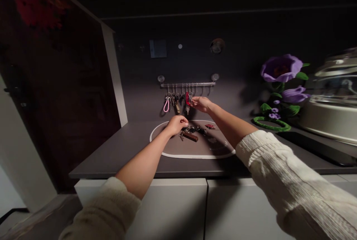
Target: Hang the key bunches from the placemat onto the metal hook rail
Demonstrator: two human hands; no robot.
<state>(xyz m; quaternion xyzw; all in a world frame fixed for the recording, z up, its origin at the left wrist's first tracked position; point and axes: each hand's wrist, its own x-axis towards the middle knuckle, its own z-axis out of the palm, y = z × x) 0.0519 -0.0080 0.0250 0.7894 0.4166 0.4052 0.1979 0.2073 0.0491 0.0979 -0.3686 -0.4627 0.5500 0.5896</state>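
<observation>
A clear hook rail (pixel 188 84) is fixed to the dark wall, with several key rings hanging from it. One carries a pink loop strap (pixel 166 104); further right hangs a red key fob (pixel 187 98) with a silver key (pixel 187 109) below. My right hand (pixel 201 104) is at the rail, fingertips closed at the keys beside the red fob. Lower down, my left hand (pixel 177 125) hovers over the mat, thumb and fingers pinched; what they hold, if anything, cannot be made out. Beside it lie a brown bar-shaped keychain (pixel 190 136) and dark keys (pixel 198 128).
A brown oval mat (pixel 170 150) with a white rim lies on the grey counter (pixel 117 154). A small red item (pixel 210 126) rests on it. Purple crocheted flowers (pixel 281 69), a glass-topped white appliance (pixel 334 113) and a black flat object (pixel 318 147) are at right.
</observation>
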